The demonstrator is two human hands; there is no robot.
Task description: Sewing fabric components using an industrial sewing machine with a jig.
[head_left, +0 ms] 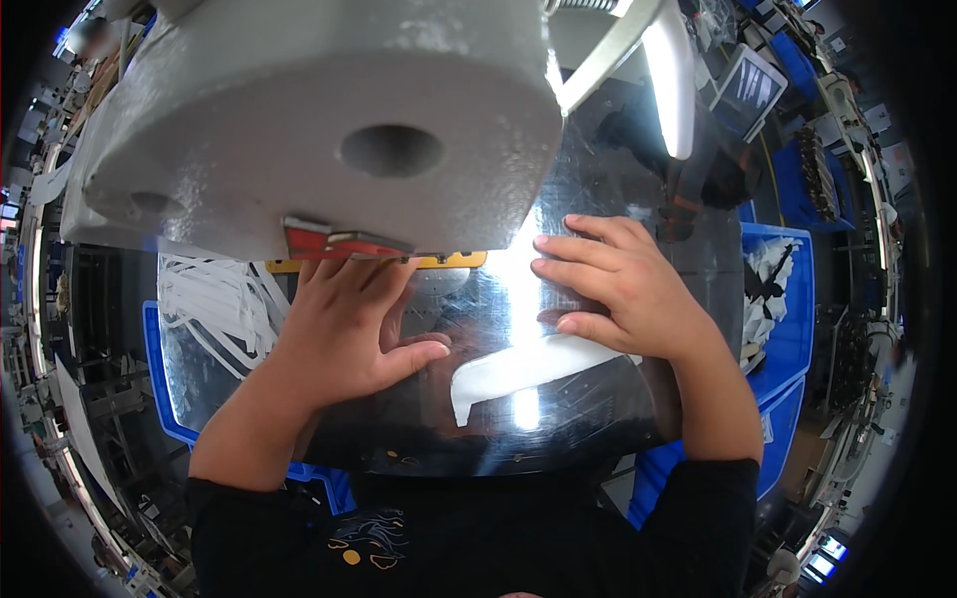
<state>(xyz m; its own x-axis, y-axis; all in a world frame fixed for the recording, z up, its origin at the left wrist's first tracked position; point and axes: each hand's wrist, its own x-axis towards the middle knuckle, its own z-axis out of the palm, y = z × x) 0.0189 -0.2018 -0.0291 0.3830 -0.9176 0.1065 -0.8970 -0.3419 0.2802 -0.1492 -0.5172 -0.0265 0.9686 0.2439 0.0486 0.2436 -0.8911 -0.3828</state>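
Note:
My left hand (354, 329) is open, thumb apart, with fingertips hidden under the grey machine head (249, 130) beside a yellow strip (449, 259). My right hand (608, 284) is open, fingers spread low over the shiny metal table (429, 429) right of the bright glare. A flat white shaped piece (528, 369) lies below my right hand and between both hands. A red part (314, 239) is fixed on the machine head's lower edge. Loose white strips (214, 309) lie at the table's left.
A white lever (673, 90) hangs at upper right. Blue bins (797, 329) with white and dark pieces stand right of the table; another blue bin (159, 389) is at left. A tablet-like screen (748, 90) and a blue tray (817, 199) sit at the back right.

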